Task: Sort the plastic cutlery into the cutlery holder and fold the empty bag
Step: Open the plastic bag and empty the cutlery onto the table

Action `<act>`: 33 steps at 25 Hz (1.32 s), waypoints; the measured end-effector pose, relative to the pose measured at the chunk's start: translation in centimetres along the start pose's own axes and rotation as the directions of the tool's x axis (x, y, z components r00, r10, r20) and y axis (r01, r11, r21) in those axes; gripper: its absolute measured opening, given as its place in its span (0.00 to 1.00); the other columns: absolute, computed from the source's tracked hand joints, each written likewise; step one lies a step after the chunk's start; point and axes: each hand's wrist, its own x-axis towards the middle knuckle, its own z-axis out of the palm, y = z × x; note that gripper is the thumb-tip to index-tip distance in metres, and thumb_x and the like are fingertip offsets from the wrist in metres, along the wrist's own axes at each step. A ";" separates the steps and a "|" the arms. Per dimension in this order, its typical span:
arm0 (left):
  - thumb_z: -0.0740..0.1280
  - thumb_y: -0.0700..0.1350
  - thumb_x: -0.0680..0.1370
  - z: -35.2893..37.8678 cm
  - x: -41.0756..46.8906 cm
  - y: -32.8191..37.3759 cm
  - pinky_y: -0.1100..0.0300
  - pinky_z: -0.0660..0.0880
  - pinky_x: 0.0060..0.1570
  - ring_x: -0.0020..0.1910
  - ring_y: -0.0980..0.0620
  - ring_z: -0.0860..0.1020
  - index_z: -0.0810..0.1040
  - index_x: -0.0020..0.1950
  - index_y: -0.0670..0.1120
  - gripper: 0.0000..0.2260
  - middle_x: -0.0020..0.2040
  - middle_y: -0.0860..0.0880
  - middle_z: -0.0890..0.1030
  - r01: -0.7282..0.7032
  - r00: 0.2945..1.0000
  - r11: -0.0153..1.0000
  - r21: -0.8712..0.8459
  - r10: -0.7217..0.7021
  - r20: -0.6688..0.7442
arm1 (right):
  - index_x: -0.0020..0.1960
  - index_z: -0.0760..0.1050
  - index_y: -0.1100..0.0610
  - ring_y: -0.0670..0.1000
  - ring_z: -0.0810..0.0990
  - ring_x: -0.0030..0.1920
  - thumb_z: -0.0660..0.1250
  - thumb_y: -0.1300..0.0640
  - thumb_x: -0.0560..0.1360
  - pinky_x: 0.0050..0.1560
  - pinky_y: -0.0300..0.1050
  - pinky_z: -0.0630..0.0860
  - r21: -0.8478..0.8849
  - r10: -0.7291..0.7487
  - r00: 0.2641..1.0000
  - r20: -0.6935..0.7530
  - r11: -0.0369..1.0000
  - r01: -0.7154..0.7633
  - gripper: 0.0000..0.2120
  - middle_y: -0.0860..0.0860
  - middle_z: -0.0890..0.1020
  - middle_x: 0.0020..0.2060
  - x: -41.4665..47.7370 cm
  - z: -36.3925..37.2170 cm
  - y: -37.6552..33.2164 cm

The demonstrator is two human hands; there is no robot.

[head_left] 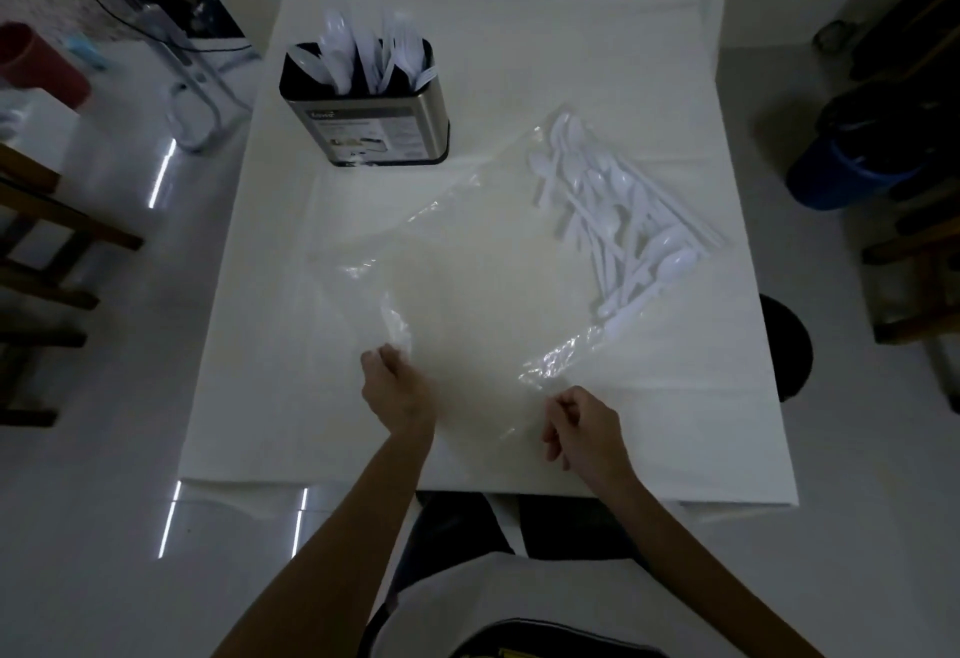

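Closest, the left hand [397,390] and right hand [584,429] each pinch the near edge of the clear bag [467,268] on the worktop [727,423]. Some cutlery [358,49] stands in the holder [363,112]. A pile of spoons [618,221] sits in the bag's far corner, so sorting and folding are left. Each grip on the see-through plastic is hard to see.

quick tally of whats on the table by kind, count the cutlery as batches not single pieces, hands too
cutlery holder: 1
clear plastic bag: 1
white cutlery batches: 2 (one heaped at the bag's far right corner, one upright in the holder)
hands pinching the bag's near edge: 2 (left hand, right hand)
total: 6
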 end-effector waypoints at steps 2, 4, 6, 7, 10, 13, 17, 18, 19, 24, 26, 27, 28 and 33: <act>0.54 0.42 0.82 0.0 0.7 0.1 0.56 0.64 0.39 0.38 0.46 0.71 0.70 0.47 0.36 0.12 0.39 0.40 0.73 -0.012 1.000 0.999 0.048 0.012 0.006 | 0.37 0.72 0.63 0.50 0.75 0.21 0.64 0.52 0.77 0.24 0.41 0.71 -0.050 -0.036 0.997 -0.062 0.998 0.033 0.16 0.56 0.78 0.25 0.9 -0.7 -0.5; 0.54 0.43 0.82 0.0 1.3 0.2 0.56 0.65 0.39 0.39 0.46 0.71 0.71 0.50 0.35 0.13 0.41 0.39 0.75 -0.035 0.999 0.995 0.091 0.034 0.010 | 0.34 0.70 0.60 0.56 0.78 0.28 0.63 0.46 0.76 0.31 0.47 0.74 -0.218 -0.123 0.977 -0.172 0.972 0.084 0.20 0.56 0.78 0.26 2.7 -2.8 -1.9; 0.54 0.45 0.82 0.0 1.9 0.1 0.56 0.66 0.40 0.40 0.44 0.73 0.71 0.51 0.35 0.14 0.43 0.37 0.76 -0.034 0.999 0.992 0.122 0.033 0.006 | 0.36 0.71 0.58 0.61 0.79 0.38 0.62 0.46 0.77 0.38 0.49 0.72 -0.431 -0.243 0.926 -0.290 0.897 0.100 0.18 0.58 0.80 0.32 5.9 -5.6 -4.5; 0.54 0.46 0.82 0.1 2.2 -0.1 0.56 0.67 0.40 0.42 0.42 0.75 0.72 0.52 0.35 0.15 0.44 0.36 0.77 -0.027 1.000 0.991 0.130 0.027 0.004 | 0.39 0.74 0.59 0.61 0.80 0.42 0.61 0.47 0.77 0.40 0.49 0.72 -0.493 -0.305 0.896 -0.323 0.862 0.116 0.16 0.59 0.82 0.36 8.0 -7.1 -6.1; 0.55 0.48 0.82 0.3 2.4 -0.4 0.54 0.71 0.42 0.46 0.39 0.77 0.72 0.53 0.37 0.15 0.46 0.36 0.79 0.020 1.000 0.993 0.118 -0.019 -0.014 | 0.48 0.76 0.60 0.61 0.79 0.49 0.61 0.50 0.77 0.43 0.48 0.72 -0.587 -0.461 0.826 -0.326 0.783 0.206 0.13 0.59 0.81 0.45 14.8 -10.6 -10.5; 0.57 0.49 0.81 0.6 2.5 -0.6 0.50 0.75 0.47 0.47 0.38 0.78 0.72 0.53 0.39 0.13 0.47 0.36 0.79 0.073 0.996 0.993 0.096 -0.068 -0.053 | 0.58 0.74 0.62 0.61 0.74 0.59 0.59 0.52 0.78 0.52 0.54 0.73 -0.653 -0.476 0.829 -0.293 0.733 0.190 0.15 0.61 0.76 0.56 20.8 -13.0 -12.8; 0.58 0.49 0.81 0.5 2.6 -0.9 0.52 0.74 0.46 0.46 0.39 0.79 0.73 0.53 0.40 0.12 0.47 0.37 0.80 0.082 0.994 0.992 0.097 -0.074 -0.080 | 0.63 0.72 0.63 0.63 0.71 0.63 0.56 0.52 0.79 0.59 0.55 0.72 -0.674 -0.319 0.927 -0.200 0.731 0.106 0.19 0.63 0.73 0.61 24.8 -13.4 -13.7; 0.58 0.49 0.81 0.4 2.7 -0.9 0.53 0.73 0.45 0.46 0.39 0.79 0.73 0.53 0.40 0.12 0.47 0.36 0.80 0.074 0.994 0.992 0.098 -0.066 -0.082 | 0.61 0.73 0.65 0.64 0.73 0.62 0.55 0.53 0.80 0.57 0.56 0.73 -0.675 -0.317 0.930 -0.186 0.729 0.113 0.19 0.64 0.75 0.59 25.1 -13.1 -13.6; 0.58 0.49 0.81 0.3 2.7 -1.0 0.54 0.73 0.45 0.46 0.39 0.79 0.73 0.53 0.40 0.12 0.47 0.36 0.81 0.069 0.995 0.992 0.103 -0.061 -0.084 | 0.59 0.74 0.66 0.65 0.74 0.60 0.54 0.54 0.80 0.55 0.55 0.73 -0.667 -0.320 0.929 -0.185 0.735 0.121 0.19 0.66 0.76 0.57 25.2 -12.9 -13.4; 0.58 0.48 0.81 0.4 2.9 -0.6 0.56 0.70 0.46 0.50 0.39 0.79 0.73 0.55 0.39 0.13 0.50 0.37 0.81 0.085 0.993 0.988 0.129 -0.073 -0.091 | 0.55 0.74 0.66 0.63 0.76 0.56 0.57 0.52 0.79 0.49 0.49 0.72 -0.549 -0.262 0.942 -0.211 0.829 0.107 0.17 0.65 0.80 0.53 25.2 -12.5 -12.5; 0.56 0.50 0.81 0.1 2.9 -0.2 0.52 0.72 0.50 0.53 0.38 0.78 0.73 0.58 0.40 0.15 0.53 0.37 0.80 0.145 0.985 0.973 0.179 -0.126 -0.114 | 0.52 0.76 0.64 0.62 0.78 0.55 0.60 0.52 0.77 0.48 0.48 0.73 -0.528 -0.232 0.953 -0.195 0.844 0.097 0.16 0.63 0.81 0.50 24.8 -12.7 -12.0; 0.56 0.52 0.81 -0.1 2.9 -0.1 0.50 0.72 0.52 0.54 0.38 0.77 0.72 0.59 0.41 0.16 0.55 0.37 0.79 0.170 0.981 0.960 0.221 -0.144 -0.126 | 0.51 0.77 0.64 0.63 0.78 0.54 0.61 0.52 0.77 0.48 0.48 0.74 -0.545 -0.229 0.956 -0.183 0.833 0.095 0.15 0.63 0.81 0.49 24.5 -13.0 -11.7; 0.55 0.53 0.81 -0.2 2.9 -0.1 0.49 0.72 0.52 0.54 0.38 0.77 0.72 0.60 0.41 0.17 0.55 0.37 0.79 0.175 0.981 0.949 0.264 -0.145 -0.132 | 0.51 0.77 0.63 0.63 0.78 0.53 0.62 0.52 0.76 0.48 0.48 0.73 -0.574 -0.230 0.959 -0.166 0.813 0.096 0.15 0.62 0.81 0.49 23.9 -13.2 -11.4; 0.56 0.51 0.81 -1.0 4.7 -0.3 0.47 0.72 0.51 0.53 0.37 0.77 0.74 0.56 0.40 0.16 0.53 0.36 0.80 0.085 0.993 0.931 0.354 -0.049 -0.110 | 0.46 0.73 0.57 0.61 0.77 0.42 0.59 0.50 0.77 0.39 0.46 0.68 -0.588 -0.317 0.928 -0.194 0.795 0.149 0.11 0.57 0.79 0.38 20.0 -14.4 -8.7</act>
